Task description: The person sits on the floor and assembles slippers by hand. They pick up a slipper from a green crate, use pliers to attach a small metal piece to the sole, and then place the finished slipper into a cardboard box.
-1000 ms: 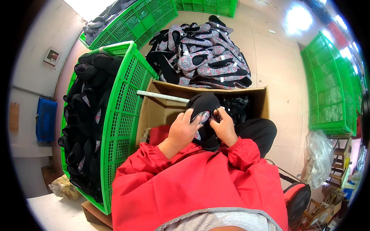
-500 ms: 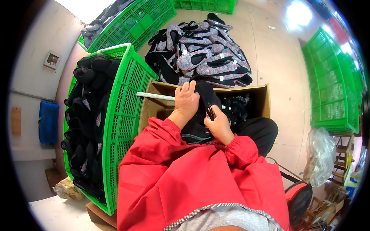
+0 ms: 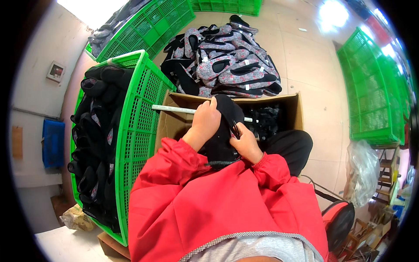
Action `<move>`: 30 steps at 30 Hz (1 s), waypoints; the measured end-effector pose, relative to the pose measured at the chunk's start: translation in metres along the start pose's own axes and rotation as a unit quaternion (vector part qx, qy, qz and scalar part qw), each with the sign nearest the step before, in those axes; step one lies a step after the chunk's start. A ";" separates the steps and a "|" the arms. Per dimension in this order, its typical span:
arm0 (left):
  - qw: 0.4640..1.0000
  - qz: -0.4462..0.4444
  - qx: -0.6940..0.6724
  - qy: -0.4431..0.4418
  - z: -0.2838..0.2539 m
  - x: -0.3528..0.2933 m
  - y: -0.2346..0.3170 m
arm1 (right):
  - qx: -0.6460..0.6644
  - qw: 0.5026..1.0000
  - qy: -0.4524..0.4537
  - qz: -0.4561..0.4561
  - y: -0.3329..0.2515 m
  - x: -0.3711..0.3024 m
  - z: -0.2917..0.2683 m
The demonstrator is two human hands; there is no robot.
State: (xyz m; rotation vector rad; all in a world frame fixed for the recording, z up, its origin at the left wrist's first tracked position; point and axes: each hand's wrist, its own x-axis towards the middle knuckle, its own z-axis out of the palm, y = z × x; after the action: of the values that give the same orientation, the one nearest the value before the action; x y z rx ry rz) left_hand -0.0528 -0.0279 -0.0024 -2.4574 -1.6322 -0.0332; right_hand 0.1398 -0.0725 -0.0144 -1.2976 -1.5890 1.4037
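My left hand [image 3: 205,118] is closed on the left side of a black fabric slipper [image 3: 223,142], its thumb up near the top end. The slipper stands lengthwise in front of me, over my lap and the near edge of an open cardboard box [image 3: 164,131]. In my right hand [image 3: 248,144], closed against the slipper's right side, is a pair of small dark thread snips [image 3: 236,128] with the thin points upward. The fingers hide most of the tool. A white rod [image 3: 174,108] runs across the box behind my left hand.
Dark items [image 3: 266,121] lie inside the box. Beyond it is a floor heap of floral and black slippers [image 3: 220,65]. A green crate [image 3: 131,144] at my left holds black slippers. Another green crate [image 3: 364,87] and a clear plastic bag [image 3: 363,174] stand at the right.
My left hand has gone from outstretched fingers on the slipper to a closed grip on its side. The slipper has turned slightly. My right hand keeps the snips beside it.
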 end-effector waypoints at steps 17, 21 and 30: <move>0.310 -0.198 -0.925 0.099 -0.037 -0.034 0.004 | 0.227 0.972 -0.016 0.065 0.022 -0.008 -0.018; 0.297 -0.128 -0.946 0.020 -0.043 -0.021 0.013 | 0.231 0.963 -0.070 0.120 0.021 -0.013 -0.017; 0.344 -0.238 -0.903 0.101 -0.050 0.002 0.013 | 0.257 0.966 -0.032 0.008 0.030 -0.009 -0.023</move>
State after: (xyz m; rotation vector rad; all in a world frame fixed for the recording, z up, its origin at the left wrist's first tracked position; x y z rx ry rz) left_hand -0.0361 -0.0396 0.0450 -1.4637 -2.2504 -3.7242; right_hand 0.1716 -0.0749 -0.0369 -0.9599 -1.1397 1.7338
